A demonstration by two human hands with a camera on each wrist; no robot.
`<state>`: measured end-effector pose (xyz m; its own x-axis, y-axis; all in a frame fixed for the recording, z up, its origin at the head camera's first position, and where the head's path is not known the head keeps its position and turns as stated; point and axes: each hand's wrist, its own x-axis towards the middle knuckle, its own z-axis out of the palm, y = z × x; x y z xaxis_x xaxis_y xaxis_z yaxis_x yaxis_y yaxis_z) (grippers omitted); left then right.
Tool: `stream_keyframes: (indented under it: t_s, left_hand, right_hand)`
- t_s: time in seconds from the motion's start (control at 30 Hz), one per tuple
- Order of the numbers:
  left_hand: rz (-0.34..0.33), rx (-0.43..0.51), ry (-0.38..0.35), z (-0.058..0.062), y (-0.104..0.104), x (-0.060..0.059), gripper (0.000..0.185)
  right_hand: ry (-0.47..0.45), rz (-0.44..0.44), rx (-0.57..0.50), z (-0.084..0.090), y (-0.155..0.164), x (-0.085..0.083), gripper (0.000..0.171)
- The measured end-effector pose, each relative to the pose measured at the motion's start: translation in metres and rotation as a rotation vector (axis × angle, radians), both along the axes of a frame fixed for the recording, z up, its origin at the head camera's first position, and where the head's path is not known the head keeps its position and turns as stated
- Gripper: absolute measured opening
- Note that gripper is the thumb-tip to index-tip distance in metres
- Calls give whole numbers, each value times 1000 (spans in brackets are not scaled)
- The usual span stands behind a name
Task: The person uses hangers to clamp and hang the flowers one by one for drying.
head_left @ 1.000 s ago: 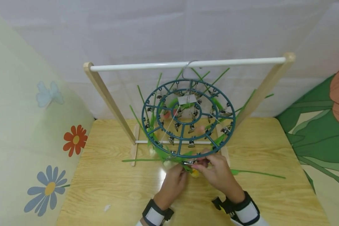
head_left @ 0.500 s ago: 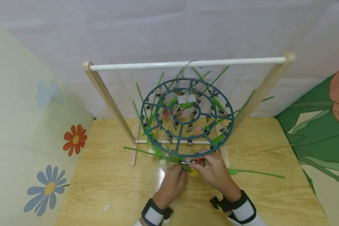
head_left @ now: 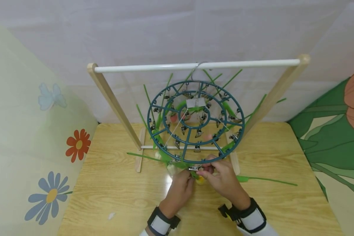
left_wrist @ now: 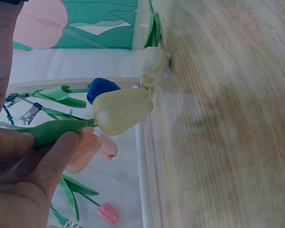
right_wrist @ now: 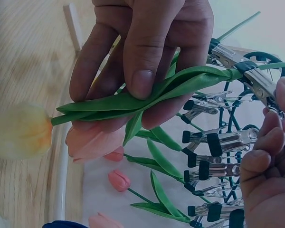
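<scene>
My left hand (head_left: pixel 180 188) holds a pale yellow artificial tulip (right_wrist: pixel 20 131) by its green leaves (left_wrist: pixel 57 130), thumb pressed on them in the right wrist view. The bloom hangs out beyond the fingers, low over the table. My right hand (head_left: pixel 226 178) pinches a metal clip (right_wrist: pixel 259 80) with dark-tipped jaws. Those jaws are at the tulip's stem, just past the leaves. This clip is at the near rim of a round, dark green clip hanger (head_left: pixel 194 161), which hangs by a hook from a white bar (head_left: pixel 153 68).
Several other tulips hang in clips, among them a blue one (left_wrist: pixel 102 90) and a pink one (left_wrist: pixel 108 213). Wooden uprights (head_left: pixel 115 105) carry the bar. A loose tulip stem (head_left: pixel 271 181) lies on the table (head_left: pixel 129 203) at right. A white scrap (head_left: pixel 111 216) lies front left.
Both hands keep their holds at the near rim and have shifted slightly left. The hanger has swung a little left, and the green stem at its left front now slants upward.
</scene>
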<state>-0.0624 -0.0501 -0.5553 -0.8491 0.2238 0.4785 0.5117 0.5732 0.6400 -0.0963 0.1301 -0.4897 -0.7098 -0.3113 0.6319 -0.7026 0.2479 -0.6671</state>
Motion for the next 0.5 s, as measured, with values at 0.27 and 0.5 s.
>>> stream_keyframes:
  t_s: [0.27, 0.5]
  left_hand:
    - [5, 27, 21, -5, -1, -3, 25]
    - [25, 56, 31, -12, -7, -6, 14]
  right_hand:
    - [9, 26, 29, -3, 0, -3, 24]
    - [-35, 60, 60, -10, 13, 0, 47]
